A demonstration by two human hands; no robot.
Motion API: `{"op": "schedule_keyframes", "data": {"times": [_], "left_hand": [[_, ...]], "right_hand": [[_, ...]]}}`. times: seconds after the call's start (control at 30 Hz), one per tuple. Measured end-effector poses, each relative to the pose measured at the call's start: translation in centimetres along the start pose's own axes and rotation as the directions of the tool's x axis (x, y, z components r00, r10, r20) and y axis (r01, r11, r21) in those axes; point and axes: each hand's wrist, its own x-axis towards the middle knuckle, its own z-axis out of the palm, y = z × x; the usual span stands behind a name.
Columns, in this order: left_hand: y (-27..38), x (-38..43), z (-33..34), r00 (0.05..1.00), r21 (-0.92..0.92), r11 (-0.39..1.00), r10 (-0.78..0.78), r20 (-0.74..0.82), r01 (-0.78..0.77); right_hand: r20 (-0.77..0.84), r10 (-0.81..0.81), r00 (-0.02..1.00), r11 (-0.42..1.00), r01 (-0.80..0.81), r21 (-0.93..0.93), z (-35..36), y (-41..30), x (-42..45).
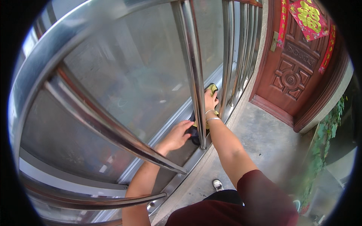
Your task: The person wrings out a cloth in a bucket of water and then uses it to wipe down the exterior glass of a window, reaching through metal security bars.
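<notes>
A yellow and dark grey cloth (194, 132) lies bunched on the window ledge, behind the upright steel bars. My right hand (210, 100) reaches between two bars and grips the far yellow end of it; two bracelets circle that wrist. On the near side of the same cloth, my left hand (177, 135) has its fingers and thumb around the edge. My left forearm passes behind a steel bar (121, 130). Another bar (195, 73) stands between my two hands and hides part of the cloth.
Behind the bars is a glass pane (127, 76) in a metal window frame (169, 117). A metal bottom rail (174, 180) holds the bars. To the right are a carved reddish-brown door (291, 79), a concrete floor (254, 132) and a leafy climbing plant (325, 141).
</notes>
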Motion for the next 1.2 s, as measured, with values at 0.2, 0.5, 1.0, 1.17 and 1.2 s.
{"op": "schedule_keyframes", "data": {"times": [0.2, 0.5, 1.0, 1.17, 1.2], "left_hand": [[1.4, 0.8, 1.5, 0.989, 0.265, 0.955, 0.108, 0.102, -0.131], [-1.4, -2.6, -3.7, 0.887, -0.340, 0.911, -0.057, 0.458, 0.234], [-3.0, -7.1, -2.7, 0.968, -0.444, 0.863, -0.183, 0.169, 0.241], [-2.5, -11.8, -2.3, 0.981, -0.522, 0.831, -0.185, 0.066, 0.192], [-1.8, -11.5, -2.2, 0.983, -0.529, 0.830, -0.170, 0.063, 0.178]], "right_hand": [[0.024, -0.244, 0.969, 0.944, 0.243, -0.221, -1.0, 0.1, -0.7], [0.364, -0.607, 0.707, 0.757, 0.653, -0.007, -1.8, 0.0, -7.5], [0.430, -0.451, 0.783, 0.622, 0.620, -0.478, -0.5, 0.5, -3.2], [0.238, -0.937, 0.255, 0.334, 0.854, 0.399, -0.8, -0.6, -9.1], [0.147, -0.981, 0.128, 0.168, 0.935, 0.311, -1.2, 0.0, -8.1]]}}
